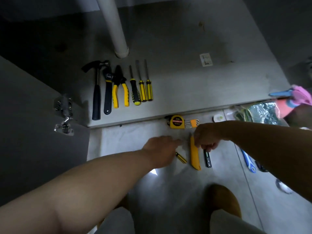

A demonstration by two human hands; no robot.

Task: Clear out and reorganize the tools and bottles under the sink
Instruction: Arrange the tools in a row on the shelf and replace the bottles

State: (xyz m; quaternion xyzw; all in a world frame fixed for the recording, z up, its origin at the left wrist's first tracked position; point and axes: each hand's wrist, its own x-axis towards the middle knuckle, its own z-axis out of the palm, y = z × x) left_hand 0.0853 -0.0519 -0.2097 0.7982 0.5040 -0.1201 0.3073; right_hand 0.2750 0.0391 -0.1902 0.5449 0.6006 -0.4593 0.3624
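On the cabinet floor [177, 92] lie a hammer [96, 92], an adjustable wrench [108, 92], yellow pliers [120, 88] and three screwdrivers [142, 88] in a row. On the tiled floor in front, my right hand [206, 137] pinches the upper end of a yellow utility knife [195, 156]. My left hand [162, 149] reaches beside it with fingers extended, just above a small yellow-black tool [181, 157] that it partly hides. A yellow tape measure [176, 122] and a hex key set [193, 123] lie by the cabinet edge.
A white drain pipe [114, 27] stands at the cabinet's back. The open door with its hinge [64, 114] is at left. A black slim tool [207, 158], a blue-handled tool [249, 162], a foil bag [260, 114] and a pink cloth [300, 97] lie at right.
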